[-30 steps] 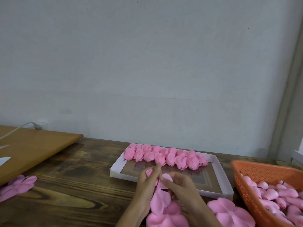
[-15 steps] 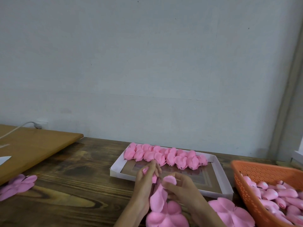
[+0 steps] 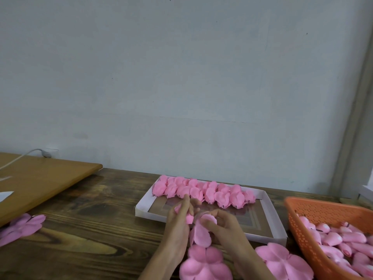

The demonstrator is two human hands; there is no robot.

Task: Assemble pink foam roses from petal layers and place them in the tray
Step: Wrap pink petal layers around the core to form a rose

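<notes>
My left hand (image 3: 178, 219) pinches a small pink foam bud (image 3: 189, 218) between thumb and fingers, just in front of the tray. My right hand (image 3: 221, 225) grips a pink petal layer (image 3: 200, 233) whose petals hang down between both hands. The white tray (image 3: 270, 215) lies behind the hands, with a row of finished pink roses (image 3: 203, 191) along its far side. A flat petal stack (image 3: 203, 263) lies under my wrists and another petal stack (image 3: 282, 261) to its right.
An orange basket (image 3: 323, 211) full of pink buds stands at the right. More pink petals (image 3: 22, 227) lie at the left edge beside a light wooden board (image 3: 40, 178) with a white cable. The dark wooden table (image 3: 96, 229) ends at the wall.
Both hands shifted slightly while working the bud and petal layer; the left hand's fingers rose a little toward the tray and the petal layer turned in the right hand.
</notes>
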